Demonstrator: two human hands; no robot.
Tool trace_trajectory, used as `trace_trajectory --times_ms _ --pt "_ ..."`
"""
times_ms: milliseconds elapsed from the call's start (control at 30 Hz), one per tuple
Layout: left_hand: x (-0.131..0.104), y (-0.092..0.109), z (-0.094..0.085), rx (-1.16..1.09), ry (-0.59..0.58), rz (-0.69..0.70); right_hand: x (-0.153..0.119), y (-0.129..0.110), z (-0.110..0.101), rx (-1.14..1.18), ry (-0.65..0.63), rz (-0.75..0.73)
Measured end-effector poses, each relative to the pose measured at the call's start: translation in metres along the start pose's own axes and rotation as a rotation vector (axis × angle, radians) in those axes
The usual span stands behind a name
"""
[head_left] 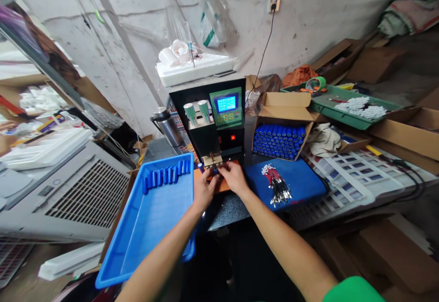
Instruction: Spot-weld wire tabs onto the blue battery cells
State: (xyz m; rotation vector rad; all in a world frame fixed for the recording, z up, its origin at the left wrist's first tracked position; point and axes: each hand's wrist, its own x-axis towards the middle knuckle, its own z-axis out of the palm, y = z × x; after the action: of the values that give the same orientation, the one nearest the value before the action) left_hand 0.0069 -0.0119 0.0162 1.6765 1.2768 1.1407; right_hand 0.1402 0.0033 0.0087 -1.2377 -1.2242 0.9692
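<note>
A black machine (206, 144) with a lit blue screen (227, 103) stands on the bench. Both hands are close together under its two welding pins. My left hand (205, 187) is closed round a blue cylindrical cell (201, 168) at the orange plate (224, 184). Beside it, my right hand (234, 177) has its fingers pressed together at the plate; what they hold is too small to make out. Several blue cells (164, 176) stand in a row in the blue tray (118, 251) at left. Red and black wires (276, 183) lie bundled on a blue mat (305, 180) at right.
A cardboard box (287, 100) full of blue cells stands behind the mat. A steel flask (168, 126) is left of the machine. Further right are a green tray (338, 106) with white parts, and a crumpled cloth (324, 140). White foam (192, 68) rests on the machine.
</note>
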Motion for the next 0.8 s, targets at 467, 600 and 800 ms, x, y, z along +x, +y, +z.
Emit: trace_trajectory --times_ms 467,600,800 --pt "0.001 -0.004 0.0 0.019 0.003 0.054 -0.009 0.01 -0.013 0.012 -0.072 -0.099" --pt "0.001 -0.003 0.001 0.037 0.015 0.069 -0.012 0.01 -0.019 -0.106 -0.11 -0.088" --pt "0.0 0.001 -0.001 0.064 0.027 0.075 -0.008 0.01 -0.024 0.025 -0.153 -0.034"
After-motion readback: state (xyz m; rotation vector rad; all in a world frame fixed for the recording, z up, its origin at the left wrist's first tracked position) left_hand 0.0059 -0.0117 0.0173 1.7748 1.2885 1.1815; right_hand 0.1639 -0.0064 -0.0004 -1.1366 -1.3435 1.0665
